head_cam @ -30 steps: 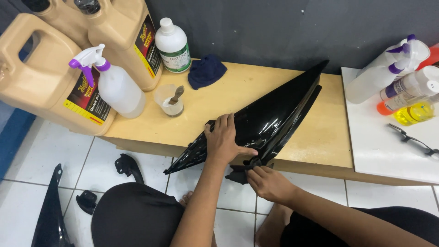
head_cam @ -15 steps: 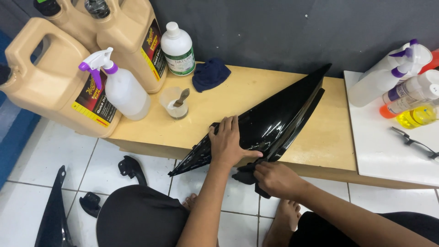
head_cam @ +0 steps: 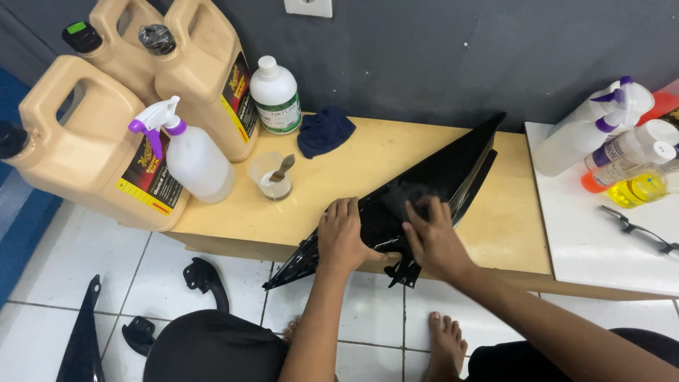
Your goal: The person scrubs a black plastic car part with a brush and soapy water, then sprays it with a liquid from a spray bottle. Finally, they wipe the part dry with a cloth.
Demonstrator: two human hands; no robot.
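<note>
Left grip (head_cam: 344, 237): palm flat, fingers spread, pressing down on the lower part of the black panel (head_cam: 453, 173).
Right grip (head_cam: 431, 237): fingers together, flat on the panel's glossy face, just beside the left; closes round nothing.
Panel: long, pointed, lying slantwise on the wooden counter (head_cam: 353, 177), lower tip overhanging the front edge.
Nearby: clear cup (head_cam: 272, 180) with stick, dark blue cloth (head_cam: 324, 131), spray bottle (head_cam: 191, 155), tan jugs (head_cam: 92, 152) at left.

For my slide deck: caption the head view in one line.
Both hands, left hand and right hand, press on a glossy black fairing panel lying across a wooden bench.
</note>
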